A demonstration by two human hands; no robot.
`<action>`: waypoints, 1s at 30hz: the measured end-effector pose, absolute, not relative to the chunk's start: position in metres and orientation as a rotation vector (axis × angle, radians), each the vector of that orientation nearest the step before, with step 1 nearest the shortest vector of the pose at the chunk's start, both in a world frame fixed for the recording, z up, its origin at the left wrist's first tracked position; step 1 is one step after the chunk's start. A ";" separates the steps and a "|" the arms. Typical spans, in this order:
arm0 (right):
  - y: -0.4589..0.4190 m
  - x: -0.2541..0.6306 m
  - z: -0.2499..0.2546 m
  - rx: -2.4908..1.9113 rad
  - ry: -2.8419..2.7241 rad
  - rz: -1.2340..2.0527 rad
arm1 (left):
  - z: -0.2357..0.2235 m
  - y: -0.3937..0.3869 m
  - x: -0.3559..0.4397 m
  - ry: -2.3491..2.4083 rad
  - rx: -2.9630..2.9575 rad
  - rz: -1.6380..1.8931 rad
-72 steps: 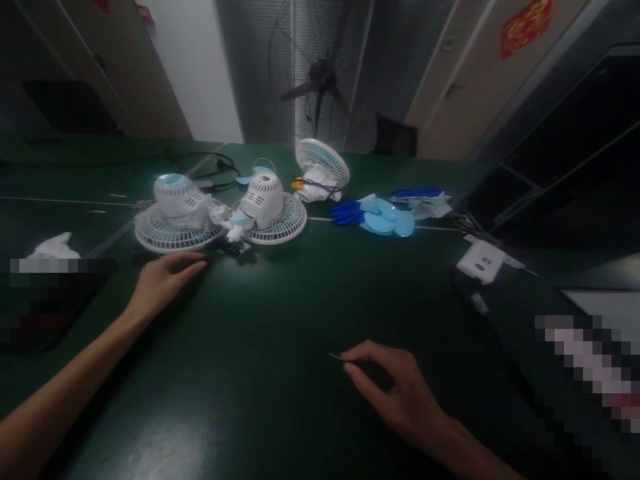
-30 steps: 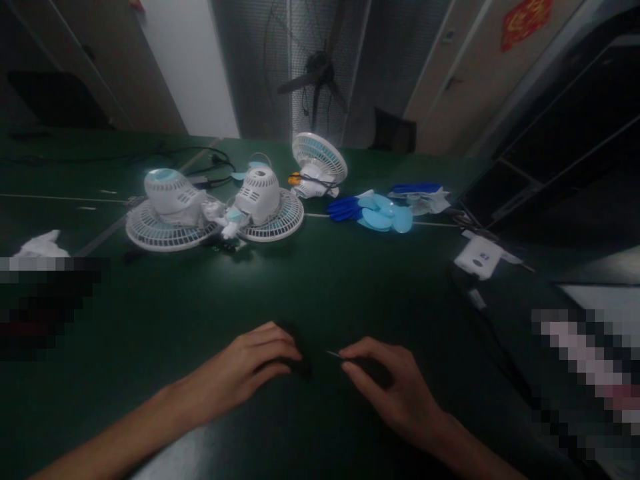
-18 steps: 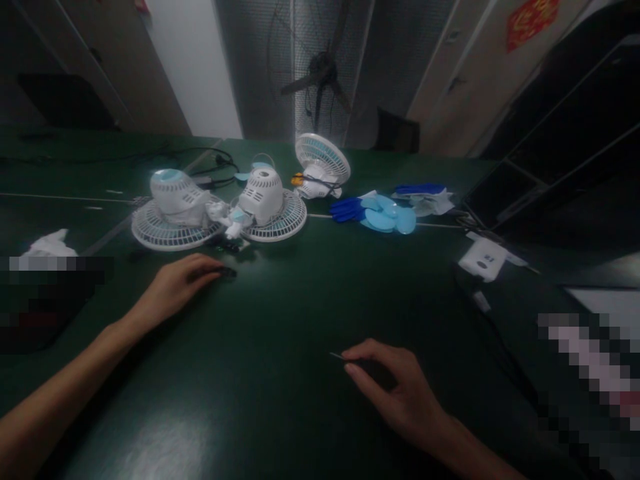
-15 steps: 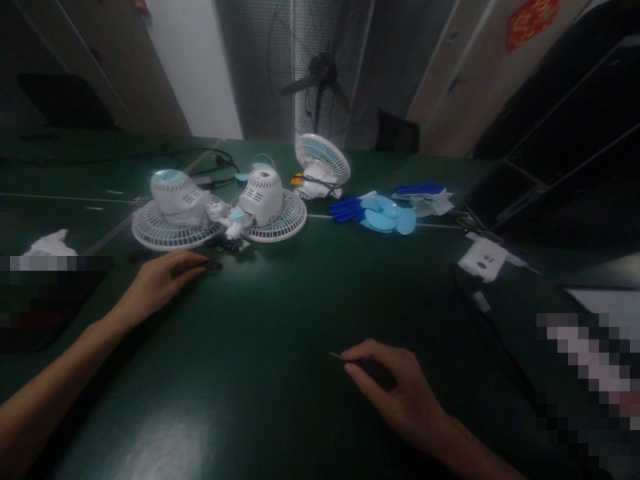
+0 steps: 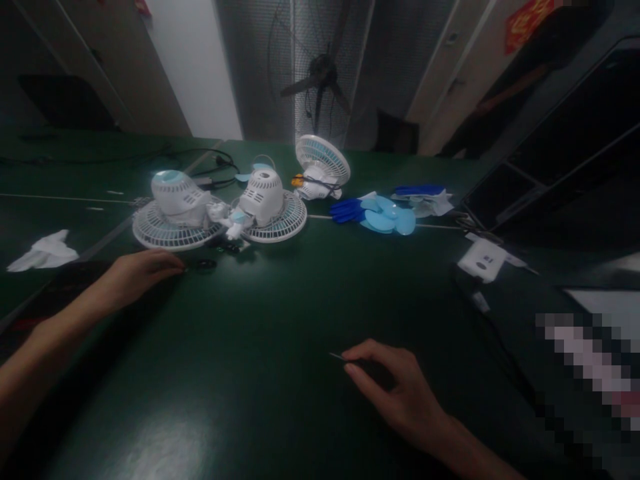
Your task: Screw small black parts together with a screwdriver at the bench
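My left hand [image 5: 143, 275] hovers low over the green table at the left, its fingertips pinched together. Whatever may be between them is too small to make out. Just right of those fingertips lies a small dark ring-like piece [image 5: 206, 265], apart from the hand. Lower right, my right hand [image 5: 393, 380] pinches a thin metal rod [image 5: 336, 356] between thumb and forefinger; its tip points left. Beyond my left hand, two white fan heads [image 5: 173, 200] [image 5: 265, 200] rest face down on their grilles. A small dark item [image 5: 227, 247] lies at their near edge.
A third fan [image 5: 323, 163] stands tilted behind. Light-blue fan blades [image 5: 387, 217] lie beside blue gloves [image 5: 347, 210]. A white box-shaped item [image 5: 483, 260] with a cable is at right, crumpled white paper [image 5: 45, 251] at left. A person [image 5: 515, 87] stands at the back right.
My left hand has let go of the dark ring-like piece and drawn back to the left. My right hand stays still. A person has come into view at the back right.
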State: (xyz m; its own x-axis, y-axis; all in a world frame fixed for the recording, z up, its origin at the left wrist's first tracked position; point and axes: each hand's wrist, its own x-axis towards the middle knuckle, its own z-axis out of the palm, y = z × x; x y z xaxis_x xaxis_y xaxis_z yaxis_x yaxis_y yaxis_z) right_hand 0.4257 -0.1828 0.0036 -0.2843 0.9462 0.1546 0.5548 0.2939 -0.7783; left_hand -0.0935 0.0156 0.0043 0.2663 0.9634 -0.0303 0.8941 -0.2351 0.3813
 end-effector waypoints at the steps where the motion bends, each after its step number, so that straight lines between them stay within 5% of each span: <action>1: -0.183 0.426 0.003 -1.333 -1.950 0.813 | 0.004 0.017 -0.094 1.696 2.233 0.274; 16: -0.183 0.425 0.002 -1.332 -1.974 0.813 | 0.019 -0.010 -0.033 1.740 1.797 0.780; 30: -0.184 0.426 0.001 -1.353 -1.963 0.808 | 0.014 -0.007 -0.017 1.742 1.848 0.683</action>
